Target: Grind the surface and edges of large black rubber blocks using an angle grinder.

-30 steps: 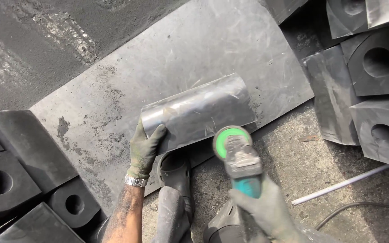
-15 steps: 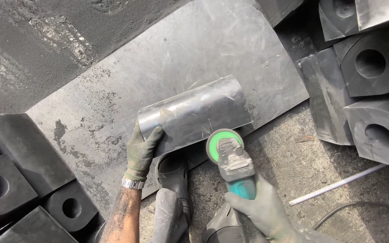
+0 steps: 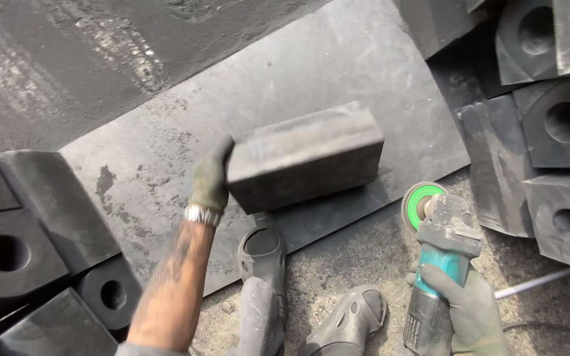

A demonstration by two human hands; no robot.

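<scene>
My gloved left hand (image 3: 211, 179) grips the left end of a dark rubber block (image 3: 305, 157) and holds it tilted up over a black rubber sheet (image 3: 285, 86). My gloved right hand (image 3: 466, 310) holds a teal angle grinder (image 3: 438, 264) by its body. Its green disc (image 3: 421, 203) points up and away from the block, off to the block's lower right. A wristwatch sits on my left wrist.
Black rubber blocks with round holes are stacked at the right (image 3: 565, 122) and at the lower left (image 3: 8, 254). My two feet in dark clogs (image 3: 262, 254) rest on the concrete floor. A white rod (image 3: 536, 283) and a cable lie at the lower right.
My left hand has turned and lifted the block, so a flat face now shows. The grinder has moved right and down, away from the block.
</scene>
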